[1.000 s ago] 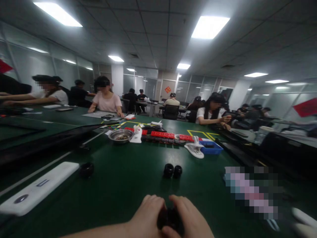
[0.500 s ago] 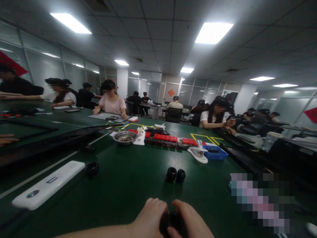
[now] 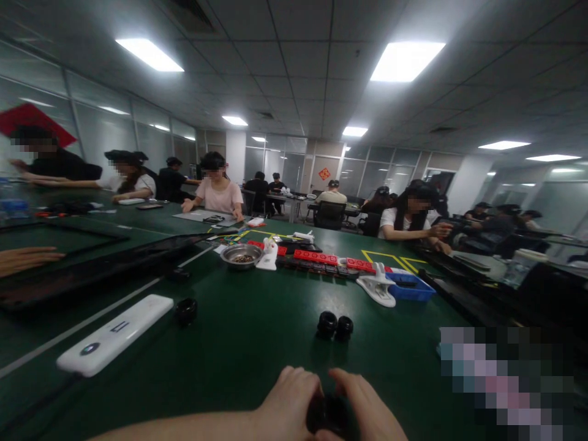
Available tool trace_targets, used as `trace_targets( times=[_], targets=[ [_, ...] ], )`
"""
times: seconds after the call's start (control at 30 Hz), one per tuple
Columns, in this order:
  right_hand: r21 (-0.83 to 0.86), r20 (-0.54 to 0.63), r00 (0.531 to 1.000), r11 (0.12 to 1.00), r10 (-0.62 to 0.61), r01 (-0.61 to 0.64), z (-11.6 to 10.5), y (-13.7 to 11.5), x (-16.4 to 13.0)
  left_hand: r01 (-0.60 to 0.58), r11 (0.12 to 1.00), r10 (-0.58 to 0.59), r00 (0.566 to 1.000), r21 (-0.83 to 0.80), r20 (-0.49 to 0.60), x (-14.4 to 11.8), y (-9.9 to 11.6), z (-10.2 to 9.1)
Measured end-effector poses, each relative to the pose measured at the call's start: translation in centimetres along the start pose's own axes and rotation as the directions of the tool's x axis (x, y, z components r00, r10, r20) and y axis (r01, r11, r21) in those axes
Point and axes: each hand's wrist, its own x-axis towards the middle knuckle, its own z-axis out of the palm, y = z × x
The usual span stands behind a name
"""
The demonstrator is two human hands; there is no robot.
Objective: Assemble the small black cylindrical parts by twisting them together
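Our fingers are curled in from both sides onto one small black round plastic part at the bottom edge of the view, low on the dark green table. Our left hand wraps it from the left, its fingers bunched together; our right hand closes on it from the right, thumb and fingers hooked over the top. We cannot tell the part's exact shape, since our hands cover most of it.

Ahead of our hands, two more black ring-shaped parts sit touching each other on the table. Well to the left lies a long white plastic bar, with another black round part just beside its far end. Farther off stand a round metal bowl, a row of red blocks, a white clip and a shallow blue tray. A co-worker's hand rests at the left edge.
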Motion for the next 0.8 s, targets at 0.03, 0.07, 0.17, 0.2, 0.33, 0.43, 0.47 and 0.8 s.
trace_targets(
  times=[0.03,0.07,0.17,0.2,0.33,0.43,0.47,0.8],
  targets=[
    [-0.003,0.009,1.0,1.0,0.002,-0.002,0.0,-0.2,0.0,-0.001,1.0,0.001,1.0,-0.004,-0.012,0.0,0.0,0.2],
    [-0.002,0.024,1.0,1.0,0.003,-0.003,-0.2,-0.6,0.0,-0.011,1.0,0.01,1.0,-0.011,-0.025,0.0,-0.1,0.3],
    [0.044,0.079,0.996,0.998,-0.039,0.036,-1.0,-1.6,-0.1,-0.032,0.999,0.031,0.999,-0.024,-0.042,0.0,-0.1,0.5],
    [0.065,0.085,0.995,0.996,-0.06,0.055,-1.4,-1.9,-0.2,-0.025,0.999,0.024,0.999,-0.024,-0.041,0.0,-0.1,0.5],
    [0.058,0.018,0.999,0.998,-0.04,0.039,-1.9,-2.0,-0.3,0.018,1.0,-0.019,1.0,-0.021,-0.023,0.0,0.0,0.4],
    [-0.007,-0.027,1.0,1.0,0.015,-0.015,-1.5,-1.7,-0.2,0.01,1.0,-0.011,1.0,-0.014,-0.019,0.0,0.0,0.4],
    [-0.017,-0.023,0.999,1.0,0.023,-0.024,-1.3,-1.6,-0.2,0.01,1.0,-0.01,1.0,-0.009,-0.017,0.1,0.1,0.4],
    [0.163,0.024,0.989,0.977,-0.144,0.138,-1.6,-1.4,-0.6,0.002,0.998,-0.003,1.0,-0.057,-0.019,0.0,-0.1,0.3]
  ],
)
